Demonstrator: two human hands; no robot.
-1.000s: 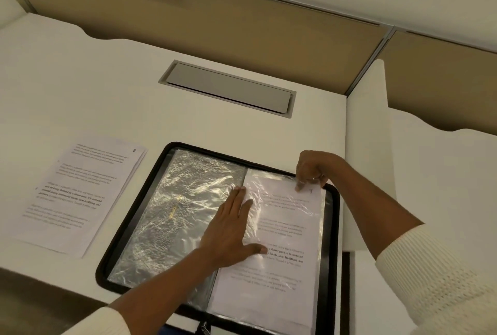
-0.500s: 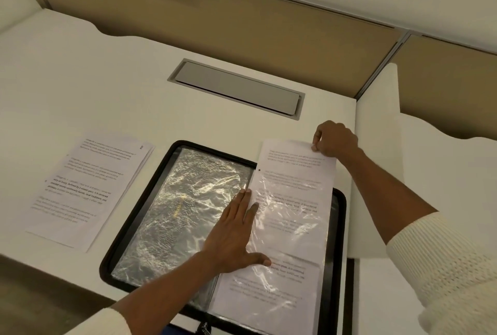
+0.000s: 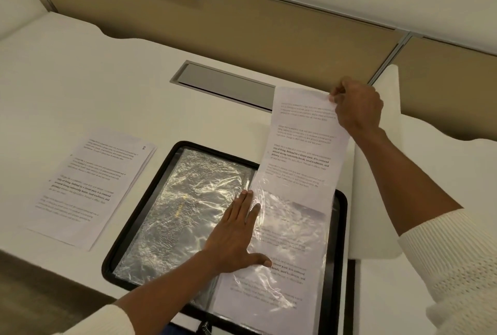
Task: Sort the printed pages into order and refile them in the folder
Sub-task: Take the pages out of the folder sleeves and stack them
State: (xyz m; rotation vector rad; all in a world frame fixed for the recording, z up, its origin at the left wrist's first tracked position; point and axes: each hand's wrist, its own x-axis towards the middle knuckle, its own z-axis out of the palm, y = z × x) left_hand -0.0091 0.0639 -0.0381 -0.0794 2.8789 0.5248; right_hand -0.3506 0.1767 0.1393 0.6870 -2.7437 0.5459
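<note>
Pinching the page (image 3: 304,141), right hand (image 3: 357,108); left hand (image 3: 234,235) flat on sleeve (image 3: 290,227); stack (image 3: 88,186) beside folder (image 3: 339,240).

Bare desk (image 3: 80,79) beyond pages (image 3: 88,186) — partition (image 3: 269,25) behind

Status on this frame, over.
Right hand pinches printed white page, partly out of clear plastic sleeve. Left hand presses sleeve flat in black folder. Nothing obstructing.
</note>
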